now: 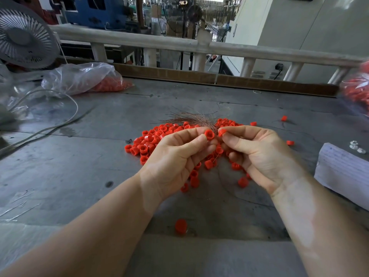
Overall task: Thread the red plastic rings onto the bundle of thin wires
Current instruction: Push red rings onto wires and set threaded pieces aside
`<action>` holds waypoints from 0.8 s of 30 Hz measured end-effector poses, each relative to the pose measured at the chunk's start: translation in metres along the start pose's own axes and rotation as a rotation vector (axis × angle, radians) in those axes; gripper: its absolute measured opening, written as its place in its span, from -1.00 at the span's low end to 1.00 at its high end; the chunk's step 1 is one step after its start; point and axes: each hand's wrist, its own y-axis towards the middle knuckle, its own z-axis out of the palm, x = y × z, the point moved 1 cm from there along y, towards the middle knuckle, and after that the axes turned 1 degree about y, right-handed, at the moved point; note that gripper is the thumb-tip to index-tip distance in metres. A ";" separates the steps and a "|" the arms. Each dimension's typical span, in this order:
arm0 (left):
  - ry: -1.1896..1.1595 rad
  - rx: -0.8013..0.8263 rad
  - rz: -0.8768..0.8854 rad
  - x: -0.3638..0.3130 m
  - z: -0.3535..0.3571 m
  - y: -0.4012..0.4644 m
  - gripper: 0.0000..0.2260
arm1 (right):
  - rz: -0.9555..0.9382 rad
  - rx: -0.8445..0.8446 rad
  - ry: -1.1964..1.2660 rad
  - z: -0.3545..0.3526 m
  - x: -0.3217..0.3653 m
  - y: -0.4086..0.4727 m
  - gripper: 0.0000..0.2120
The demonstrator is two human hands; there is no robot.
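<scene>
Red rings, one pinched in each hand: the left hand holds a ring at the gathered end of the wire bundle, which fans out over the ring pile; the right hand pinches another ring beside it. Threading looks mid-step; next, that ring's hole must line up with the wire ends

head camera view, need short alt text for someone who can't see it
Two bare hands meet over a pile of red rings on a grey table: the left hand pinches one ring, the right hand another, by a fanned bundle of thin wires. A bag of rings lies far left.
</scene>
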 end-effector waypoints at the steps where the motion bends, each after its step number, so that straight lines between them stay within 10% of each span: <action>1: 0.002 0.001 0.001 0.000 0.001 0.000 -0.85 | -0.031 -0.018 -0.032 0.000 0.000 0.000 -0.93; 16: -0.008 0.012 -0.016 0.000 0.002 -0.002 -0.82 | -0.400 -0.038 -0.330 0.003 0.000 -0.003 -0.80; 24: -0.025 -0.006 -0.022 -0.001 0.002 -0.001 -0.82 | -0.251 -0.041 -0.172 0.003 0.000 -0.002 -0.77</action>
